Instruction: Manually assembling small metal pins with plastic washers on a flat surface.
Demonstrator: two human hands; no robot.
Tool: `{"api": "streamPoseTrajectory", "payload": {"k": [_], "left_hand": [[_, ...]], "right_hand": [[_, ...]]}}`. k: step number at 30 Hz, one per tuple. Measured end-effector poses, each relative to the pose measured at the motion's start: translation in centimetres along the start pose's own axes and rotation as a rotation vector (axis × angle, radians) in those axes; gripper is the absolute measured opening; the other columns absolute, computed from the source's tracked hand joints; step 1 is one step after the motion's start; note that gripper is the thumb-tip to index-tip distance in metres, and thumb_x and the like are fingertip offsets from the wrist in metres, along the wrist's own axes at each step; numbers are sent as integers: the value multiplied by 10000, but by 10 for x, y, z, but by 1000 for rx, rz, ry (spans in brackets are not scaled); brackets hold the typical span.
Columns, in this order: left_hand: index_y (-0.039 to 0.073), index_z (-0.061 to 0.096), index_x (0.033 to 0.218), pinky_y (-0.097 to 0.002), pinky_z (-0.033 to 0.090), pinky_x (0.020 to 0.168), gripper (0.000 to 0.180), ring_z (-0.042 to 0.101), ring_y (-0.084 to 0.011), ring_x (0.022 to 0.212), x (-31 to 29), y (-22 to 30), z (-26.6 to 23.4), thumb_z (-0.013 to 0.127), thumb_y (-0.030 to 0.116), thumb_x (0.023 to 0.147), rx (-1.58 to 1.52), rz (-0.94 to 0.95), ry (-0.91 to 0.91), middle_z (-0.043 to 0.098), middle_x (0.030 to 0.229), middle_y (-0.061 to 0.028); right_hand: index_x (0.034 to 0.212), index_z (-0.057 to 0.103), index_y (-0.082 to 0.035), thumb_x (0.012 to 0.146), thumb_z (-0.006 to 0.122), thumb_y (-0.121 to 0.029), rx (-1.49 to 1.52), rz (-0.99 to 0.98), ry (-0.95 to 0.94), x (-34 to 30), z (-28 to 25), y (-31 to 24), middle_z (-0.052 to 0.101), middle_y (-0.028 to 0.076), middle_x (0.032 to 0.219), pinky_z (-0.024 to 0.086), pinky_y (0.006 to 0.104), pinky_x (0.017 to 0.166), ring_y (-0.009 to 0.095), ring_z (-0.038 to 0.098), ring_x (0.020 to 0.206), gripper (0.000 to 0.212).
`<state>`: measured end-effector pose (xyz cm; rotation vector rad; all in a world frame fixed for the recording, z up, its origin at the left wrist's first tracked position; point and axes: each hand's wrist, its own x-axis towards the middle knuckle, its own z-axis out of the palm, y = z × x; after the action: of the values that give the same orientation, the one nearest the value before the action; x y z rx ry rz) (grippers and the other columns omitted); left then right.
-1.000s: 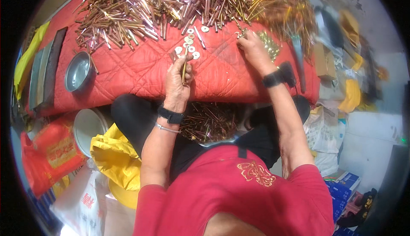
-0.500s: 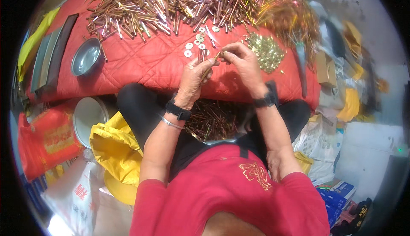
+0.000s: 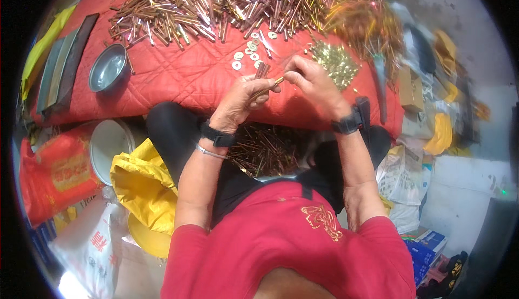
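Note:
My left hand (image 3: pixel 244 100) is closed around a few thin, shiny copper-coloured tubes (image 3: pixel 263 71). One golden-tipped tube (image 3: pixel 278 80) points from its fingers toward my right hand (image 3: pixel 314 85). Thumb and forefinger of that right hand are pinched together right at this tip; what lies between them is too small to make out. Beyond the hands, several pale round washers or coin-like discs (image 3: pixel 238 55) lie on the red quilted cloth (image 3: pixel 173 82). A heap of small gold pieces (image 3: pixel 336 66) sits past my right hand.
A large pile of metallic tubes (image 3: pixel 216 7) covers the far side of the cloth. To the left stand a grey metal bowl (image 3: pixel 108 69) and long flat bars (image 3: pixel 70 64). More tubes (image 3: pixel 267 150) fill a container between my legs. A yellow bag (image 3: pixel 146 185) hangs by my left knee.
My right hand has turned and shifted slightly to the right, its fingertips drawing a little away from the left hand. The left hand still holds the tubes.

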<state>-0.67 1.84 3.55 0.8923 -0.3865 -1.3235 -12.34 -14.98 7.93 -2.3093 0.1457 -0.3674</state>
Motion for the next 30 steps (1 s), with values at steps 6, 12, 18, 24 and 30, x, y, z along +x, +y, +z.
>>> {"api": "streamPoseTrajectory", "payload": {"k": [6, 12, 18, 24, 30], "left_hand": [[3, 665, 858, -196, 221, 442, 188, 318, -13, 477, 1, -7, 12, 636, 189, 865, 213, 175, 141, 410, 564, 82], [14, 678, 858, -204, 242, 478, 188, 335, -21, 519, -2, -1, 4, 642, 199, 862, -14, 51, 9, 436, 594, 75], [11, 678, 854, -202, 231, 474, 188, 321, -22, 509, 0, 0, 7, 636, 194, 867, 52, 113, 47, 425, 594, 79], [2, 671, 864, -200, 228, 468, 193, 329, -22, 504, 0, -1, 6, 630, 190, 870, 33, 104, 53, 433, 589, 72], [5, 665, 884, -195, 221, 452, 185, 331, -20, 485, -5, 3, 12, 626, 186, 873, 34, 47, 89, 439, 580, 70]], "right_hand": [[886, 573, -24, 891, 595, -118, -62, 46, 31, -7, 1, -3, 607, 82, 777, 456, 310, 643, 179, 583, 710, 97], [925, 578, -43, 893, 557, -33, 544, 241, 30, -11, 6, -12, 554, 2, 960, 424, 242, 777, 96, 515, 895, 40], [991, 595, -22, 887, 564, 11, 629, 84, 67, -8, 9, -3, 581, 8, 973, 445, 247, 838, 99, 548, 932, 113], [1057, 618, -25, 859, 642, -12, 881, 263, 192, -11, 18, -2, 639, 34, 997, 482, 261, 862, 113, 599, 932, 200], [1029, 602, -20, 872, 638, -38, 1037, 262, 189, -22, 32, 14, 638, 44, 971, 475, 263, 855, 112, 597, 911, 162]]}}
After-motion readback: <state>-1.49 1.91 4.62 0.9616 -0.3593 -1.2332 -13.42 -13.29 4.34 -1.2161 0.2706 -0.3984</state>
